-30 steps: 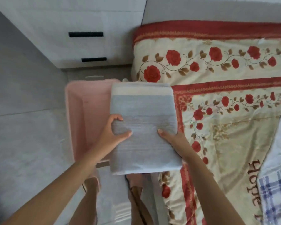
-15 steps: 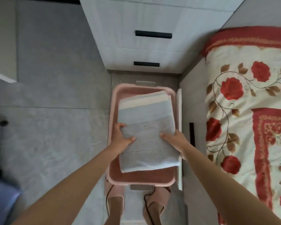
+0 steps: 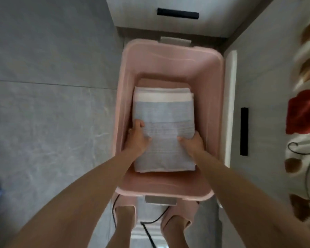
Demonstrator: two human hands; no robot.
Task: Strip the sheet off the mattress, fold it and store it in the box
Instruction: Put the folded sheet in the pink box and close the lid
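Observation:
The folded sheet, pale blue with a white band at its far end, lies flat low inside the pink plastic box on the floor. My left hand grips the sheet's left edge, thumb on top and fingers curled under. At the right edge my right hand holds it the same way, with its fingers hidden beneath the cloth. Both forearms reach down into the box.
A white drawer unit with a black handle stands just beyond the box. The bed frame and rose-patterned mattress cover lie to the right. Grey tiled floor spreads left. My feet in pink slippers stand below the box.
Both hands have carried the folded sheet from beside the bed to over the box and lowered it down inside. The view has swung left and closer to the box.

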